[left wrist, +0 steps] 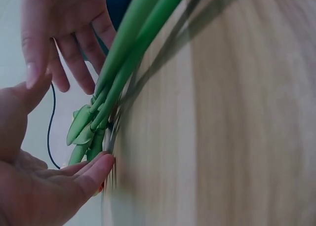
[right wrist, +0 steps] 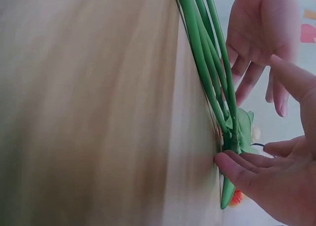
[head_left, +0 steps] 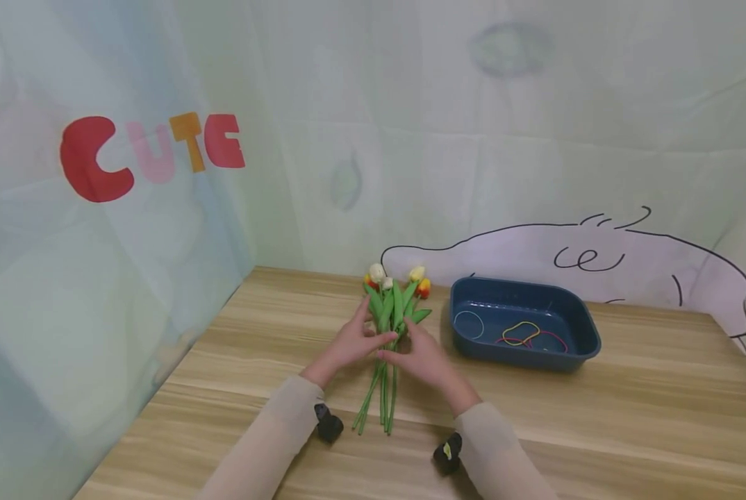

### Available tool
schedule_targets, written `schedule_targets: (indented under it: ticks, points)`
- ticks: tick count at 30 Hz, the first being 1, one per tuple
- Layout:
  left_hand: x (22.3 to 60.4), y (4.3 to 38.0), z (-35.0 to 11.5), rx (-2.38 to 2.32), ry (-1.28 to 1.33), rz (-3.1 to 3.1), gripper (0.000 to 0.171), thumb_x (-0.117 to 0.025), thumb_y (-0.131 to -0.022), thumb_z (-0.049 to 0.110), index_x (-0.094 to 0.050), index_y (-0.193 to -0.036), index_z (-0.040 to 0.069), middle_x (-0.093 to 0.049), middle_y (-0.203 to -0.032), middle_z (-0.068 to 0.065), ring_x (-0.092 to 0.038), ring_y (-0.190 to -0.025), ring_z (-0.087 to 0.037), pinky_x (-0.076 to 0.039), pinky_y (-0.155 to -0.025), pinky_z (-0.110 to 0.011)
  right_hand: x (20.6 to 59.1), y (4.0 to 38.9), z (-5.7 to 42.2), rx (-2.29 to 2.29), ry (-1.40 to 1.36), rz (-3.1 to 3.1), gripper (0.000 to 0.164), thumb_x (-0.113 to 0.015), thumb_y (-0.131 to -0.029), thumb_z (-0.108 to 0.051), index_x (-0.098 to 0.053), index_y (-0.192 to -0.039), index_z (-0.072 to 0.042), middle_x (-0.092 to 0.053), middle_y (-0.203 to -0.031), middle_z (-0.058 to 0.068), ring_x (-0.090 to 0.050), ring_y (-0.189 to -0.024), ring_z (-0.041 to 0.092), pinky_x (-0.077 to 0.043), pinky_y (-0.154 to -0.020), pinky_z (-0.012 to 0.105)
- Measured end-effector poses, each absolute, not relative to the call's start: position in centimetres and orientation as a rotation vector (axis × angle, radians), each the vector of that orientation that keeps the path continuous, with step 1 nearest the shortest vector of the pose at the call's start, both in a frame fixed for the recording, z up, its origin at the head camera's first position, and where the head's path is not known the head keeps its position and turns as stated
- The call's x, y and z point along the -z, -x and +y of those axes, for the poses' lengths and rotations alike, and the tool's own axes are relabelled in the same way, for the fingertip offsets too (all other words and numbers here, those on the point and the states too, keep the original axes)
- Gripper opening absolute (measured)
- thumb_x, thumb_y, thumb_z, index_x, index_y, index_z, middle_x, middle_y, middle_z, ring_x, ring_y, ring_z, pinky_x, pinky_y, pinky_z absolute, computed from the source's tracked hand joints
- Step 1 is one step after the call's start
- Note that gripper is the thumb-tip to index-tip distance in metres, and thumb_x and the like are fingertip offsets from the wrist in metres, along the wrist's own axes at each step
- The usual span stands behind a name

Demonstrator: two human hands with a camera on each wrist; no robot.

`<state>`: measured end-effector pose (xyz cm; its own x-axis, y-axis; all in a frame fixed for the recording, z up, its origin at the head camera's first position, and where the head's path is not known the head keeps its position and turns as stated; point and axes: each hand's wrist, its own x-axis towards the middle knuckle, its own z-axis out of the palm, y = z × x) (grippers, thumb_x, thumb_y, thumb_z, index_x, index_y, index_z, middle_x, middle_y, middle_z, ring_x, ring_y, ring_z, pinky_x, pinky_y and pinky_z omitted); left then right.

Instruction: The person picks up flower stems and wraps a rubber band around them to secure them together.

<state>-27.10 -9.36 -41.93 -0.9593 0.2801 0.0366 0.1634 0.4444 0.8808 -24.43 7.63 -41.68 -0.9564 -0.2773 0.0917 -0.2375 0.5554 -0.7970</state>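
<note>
A bunch of artificial tulips (head_left: 385,312) lies on the wooden table, heads toward the back wall and green stems (head_left: 383,403) toward the person. White, pale yellow and red-orange blooms show at the far end. My left hand (head_left: 351,342) is at the left side of the bunch, its fingers extended beside the leaves. Across from it, my right hand (head_left: 424,355) flanks the right side with fingers loosely spread. Both thumbs reach over the stems. In the left wrist view, the stems (left wrist: 128,48) run between the two hands; the right wrist view shows fingertips right at the leaves.
A dark blue basin (head_left: 523,357) stands to the right of the flowers. Inside it lie a yellow rubber band (head_left: 523,325), a red one and a pale one. A printed cloth (head_left: 323,194) hangs behind the table (head_left: 660,389). Small black devices sit at both wrists.
</note>
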Motion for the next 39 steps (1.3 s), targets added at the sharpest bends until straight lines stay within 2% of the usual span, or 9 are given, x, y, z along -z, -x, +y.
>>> schedule_targets:
  ticks: [4,10,13,16,20,24,27,35,39]
  points:
    - [42.2,27.2,-9.1,-1.566,-0.378,2.535,0.097,-0.072,-0.088,0.029,-0.004,-0.155,0.011,-0.044,-0.141,-0.027,-0.057,-0.117,-0.04,-0.049,-0.099,-0.051,42.0,24.6,7.5,1.383,0.402,2.717,0.089,-0.075,-0.081,-0.043,-0.034,-0.147,-0.001,-0.04,-0.145,0.026,-0.038,-0.134,0.042,-0.033,-0.112,0.057]
    - [42.4,27.2,-8.9,-1.577,-0.338,2.508,0.096,-0.073,-0.087,0.026,-0.008,-0.154,0.004,-0.05,-0.134,-0.027,-0.057,-0.117,-0.038,-0.049,-0.102,-0.048,42.5,24.9,7.4,1.389,0.378,2.701,0.078,-0.076,-0.081,-0.04,-0.043,-0.142,-0.004,-0.049,-0.139,0.024,-0.045,-0.129,0.041,-0.036,-0.109,0.059]
    - [42.4,27.2,-8.8,-1.553,-0.358,2.528,0.089,-0.074,-0.086,0.024,-0.019,-0.151,0.001,-0.057,-0.126,-0.025,-0.059,-0.113,-0.036,-0.05,-0.1,-0.048,42.7,24.9,7.3,1.407,0.338,2.663,0.072,-0.076,-0.082,-0.038,-0.048,-0.139,-0.006,-0.051,-0.138,0.022,-0.047,-0.128,0.04,-0.039,-0.108,0.057]
    - [42.3,27.2,-8.8,-1.49,-0.374,2.574,0.078,-0.074,-0.085,0.025,-0.032,-0.146,0.0,-0.062,-0.119,-0.022,-0.059,-0.112,-0.035,-0.048,-0.101,-0.05,42.8,24.8,7.1,1.428,0.301,2.634,0.066,-0.076,-0.082,-0.035,-0.052,-0.134,-0.003,-0.054,-0.134,0.025,-0.051,-0.123,0.04,-0.045,-0.104,0.054]
    - [42.2,27.1,-8.7,-1.456,-0.375,2.599,0.067,-0.075,-0.084,0.026,-0.044,-0.139,0.002,-0.064,-0.117,-0.02,-0.057,-0.115,-0.033,-0.047,-0.101,-0.05,42.6,24.7,6.8,1.448,0.237,2.639,0.054,-0.077,-0.082,-0.03,-0.06,-0.123,0.001,-0.061,-0.122,0.024,-0.059,-0.104,0.031,-0.054,-0.089,0.044]
    - [42.2,27.1,-8.5,-1.466,-0.353,2.58,0.06,-0.076,-0.083,0.025,-0.05,-0.133,0.004,-0.067,-0.106,-0.016,-0.063,-0.098,-0.025,-0.054,-0.087,-0.039,42.5,24.6,6.5,1.464,0.175,2.634,0.049,-0.077,-0.081,-0.027,-0.062,-0.117,0.002,-0.066,-0.103,0.016,-0.057,-0.081,0.02,-0.052,-0.067,0.029]
    - [42.1,27.2,-8.4,-1.466,-0.327,2.558,0.054,-0.077,-0.083,0.024,-0.053,-0.128,0.005,-0.067,-0.098,-0.013,-0.063,-0.083,-0.019,-0.056,-0.073,-0.03,42.4,24.6,6.3,1.524,0.112,2.562,0.046,-0.077,-0.082,-0.024,-0.063,-0.117,0.003,-0.065,-0.092,0.011,-0.058,-0.071,0.016,-0.051,-0.059,0.024]
    - [42.0,27.3,-7.9,-1.536,-0.24,2.455,0.033,-0.077,-0.082,0.016,-0.061,-0.106,-0.001,-0.067,-0.081,-0.008,-0.062,-0.067,-0.011,-0.056,-0.062,-0.023,42.6,24.8,6.1,1.647,-0.016,2.442,0.038,-0.078,-0.081,-0.016,-0.066,-0.11,0.005,-0.068,-0.088,0.01,-0.06,-0.062,0.014,-0.056,-0.057,0.024]
    - [42.0,27.4,-7.7,-1.59,-0.188,2.397,0.03,-0.076,-0.082,0.012,-0.064,-0.105,-0.003,-0.065,-0.074,-0.004,-0.06,-0.065,-0.009,-0.054,-0.06,-0.02,42.8,25.0,6.0,1.666,-0.061,2.435,0.043,-0.079,-0.078,-0.013,-0.065,-0.113,0.007,-0.069,-0.089,0.012,-0.059,-0.059,0.013,-0.056,-0.057,0.024]
